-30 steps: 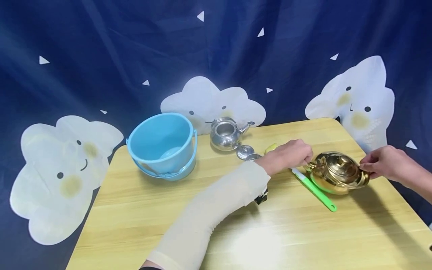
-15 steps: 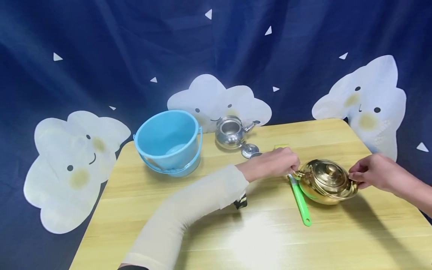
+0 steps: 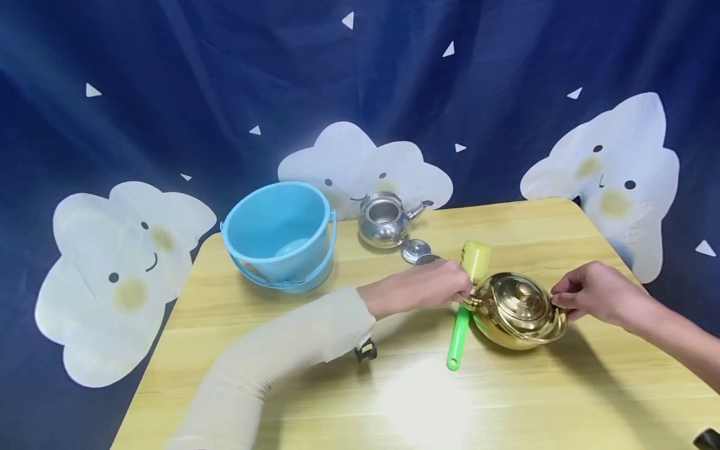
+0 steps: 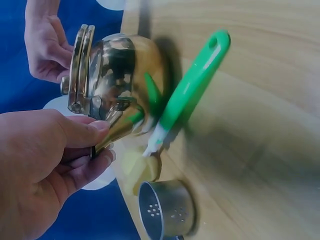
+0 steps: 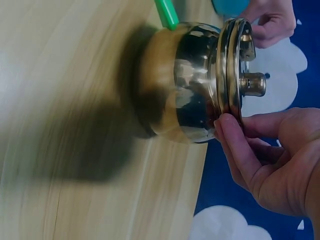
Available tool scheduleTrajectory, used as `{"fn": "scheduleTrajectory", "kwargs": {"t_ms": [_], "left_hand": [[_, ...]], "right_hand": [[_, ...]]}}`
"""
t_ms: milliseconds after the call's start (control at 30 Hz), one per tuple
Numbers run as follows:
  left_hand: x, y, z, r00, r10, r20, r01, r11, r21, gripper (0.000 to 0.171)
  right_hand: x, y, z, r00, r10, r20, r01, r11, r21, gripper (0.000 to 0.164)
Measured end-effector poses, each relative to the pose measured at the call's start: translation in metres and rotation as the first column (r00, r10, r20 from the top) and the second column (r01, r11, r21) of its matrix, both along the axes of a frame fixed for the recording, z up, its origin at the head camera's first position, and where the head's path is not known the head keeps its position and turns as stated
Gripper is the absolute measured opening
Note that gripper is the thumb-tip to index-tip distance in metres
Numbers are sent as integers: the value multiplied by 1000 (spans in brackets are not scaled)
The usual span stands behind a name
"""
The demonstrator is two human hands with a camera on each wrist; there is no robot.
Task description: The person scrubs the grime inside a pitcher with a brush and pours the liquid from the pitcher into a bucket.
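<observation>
A shiny gold teapot (image 3: 520, 312) with its lid on is held between both hands, close over the wooden table. My left hand (image 3: 441, 281) pinches its spout (image 4: 119, 125) between thumb and fingers. On the opposite side, my right hand (image 3: 602, 297) pinches the folded handle at the rim, as the right wrist view (image 5: 280, 155) shows up close. Left of the pot lies a brush with a green handle (image 3: 458, 337) and a yellow sponge-like head (image 3: 477, 259). Part of the brush is hidden behind the left hand and spout.
A light blue bucket (image 3: 281, 244) stands at the back left. Beside it are a lidless steel teapot (image 3: 384, 219), its small lid (image 3: 416, 251) and a perforated steel strainer (image 4: 172, 210). A dark blue curtain with clouds hangs behind the table (image 3: 337, 387).
Both hands have moved left and slightly nearer with the gold teapot. The green brush handle has swung left too, and its yellow head is now more visible. The view has shifted a little.
</observation>
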State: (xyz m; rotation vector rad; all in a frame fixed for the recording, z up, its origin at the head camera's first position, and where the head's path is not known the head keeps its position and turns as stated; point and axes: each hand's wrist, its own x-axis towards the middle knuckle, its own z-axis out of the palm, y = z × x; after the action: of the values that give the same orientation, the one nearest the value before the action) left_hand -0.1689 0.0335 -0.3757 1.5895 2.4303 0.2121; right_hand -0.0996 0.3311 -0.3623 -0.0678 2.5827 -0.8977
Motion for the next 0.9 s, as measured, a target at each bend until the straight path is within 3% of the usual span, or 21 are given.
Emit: {"fn": "scheduleTrajectory", "kwargs": {"t_ms": [233,600,900], "left_hand": [[9,-28,-3,1000,3,-26,-3,1000,12,18],[14,-66,-4,998,35,45,-37,997,63,22],[16,-90,-4,997,80,12,-81,995,62,14]], "right_hand": [[-1,-24,2,999,35,3,-35,999,-16,14],[-7,-55,3,997,79,11,-78,996,-31,11],[-10,-77,2,994,109,23,-107,990,-96,12]]}}
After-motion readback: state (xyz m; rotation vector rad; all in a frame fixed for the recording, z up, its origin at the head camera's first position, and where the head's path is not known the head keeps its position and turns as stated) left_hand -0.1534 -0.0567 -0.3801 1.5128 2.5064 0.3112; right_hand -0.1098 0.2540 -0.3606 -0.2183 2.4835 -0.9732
